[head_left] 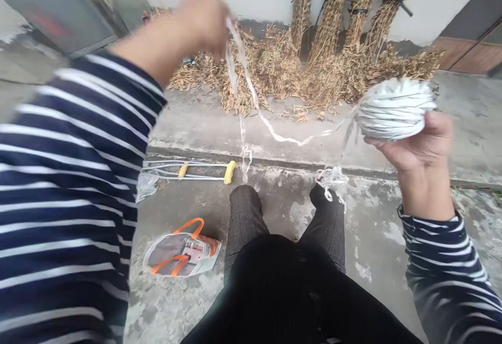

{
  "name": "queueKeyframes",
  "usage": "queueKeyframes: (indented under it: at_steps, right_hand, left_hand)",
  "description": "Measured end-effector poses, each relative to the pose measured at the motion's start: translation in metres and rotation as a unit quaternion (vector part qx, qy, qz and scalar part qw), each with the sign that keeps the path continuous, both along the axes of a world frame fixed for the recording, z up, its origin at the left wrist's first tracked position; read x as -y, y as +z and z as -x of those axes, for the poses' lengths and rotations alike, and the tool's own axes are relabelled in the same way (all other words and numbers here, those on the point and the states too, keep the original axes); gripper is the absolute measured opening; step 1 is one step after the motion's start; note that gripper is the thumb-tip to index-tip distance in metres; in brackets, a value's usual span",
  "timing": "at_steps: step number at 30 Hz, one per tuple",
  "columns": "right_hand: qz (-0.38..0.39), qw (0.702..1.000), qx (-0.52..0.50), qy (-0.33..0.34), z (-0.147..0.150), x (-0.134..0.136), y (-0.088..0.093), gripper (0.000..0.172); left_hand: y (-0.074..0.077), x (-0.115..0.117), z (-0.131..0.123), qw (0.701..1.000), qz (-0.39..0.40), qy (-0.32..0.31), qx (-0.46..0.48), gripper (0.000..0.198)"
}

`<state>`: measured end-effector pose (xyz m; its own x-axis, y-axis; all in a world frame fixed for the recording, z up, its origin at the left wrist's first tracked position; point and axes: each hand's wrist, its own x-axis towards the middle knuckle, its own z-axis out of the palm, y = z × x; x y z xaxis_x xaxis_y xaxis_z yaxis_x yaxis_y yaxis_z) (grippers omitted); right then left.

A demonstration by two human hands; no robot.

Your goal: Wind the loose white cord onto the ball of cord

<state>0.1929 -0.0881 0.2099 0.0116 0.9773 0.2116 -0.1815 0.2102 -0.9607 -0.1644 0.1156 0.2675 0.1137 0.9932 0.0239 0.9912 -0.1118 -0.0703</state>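
Note:
Raised at the upper left, my left hand [207, 22] is closed round a strand of white plastic twine [251, 90], though motion blurs the fingers. From there one length sags across to the right and another hangs down toward my left knee. On the right, my right hand [419, 148] cups a large white ball of twine [396, 109] from below, thumb against its side. Loose twine trails off the left side of the ball. A tangled clump of twine [332, 178] hangs by my right knee.
Dry plant bundles [333, 7] lean on the white wall, above heaped dry leaves [274, 64]. A crutch with yellow grips [229, 172] lies on the concrete at left. Nearer stands a bag with orange handles [184, 252]. A low step edge [286, 163] crosses in front of my knees.

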Motion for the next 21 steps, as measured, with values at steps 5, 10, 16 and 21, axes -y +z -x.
queueKeyframes:
  at_steps: [5,10,16,21]
  right_hand:
    - [0.029,0.993,0.038,0.105,0.019,-0.010,0.013,0.050]
    - [0.148,0.973,0.076,0.162,0.013,-0.037,-0.005,0.051]
    - [0.182,0.973,0.059,0.133,-0.004,-0.054,-0.028,0.050]
    - [0.183,0.977,0.028,0.108,0.002,-0.058,-0.023,0.048]
  left_hand:
    - [-0.123,0.001,0.040,0.992,0.097,0.083,-0.022,0.020]
    - [-0.237,0.021,0.082,0.944,0.287,0.148,0.067,0.027]
    - [-0.281,0.033,0.037,0.944,0.259,0.065,0.196,0.026]
    - [-0.250,0.032,-0.056,0.823,0.216,-0.082,0.519,0.034]
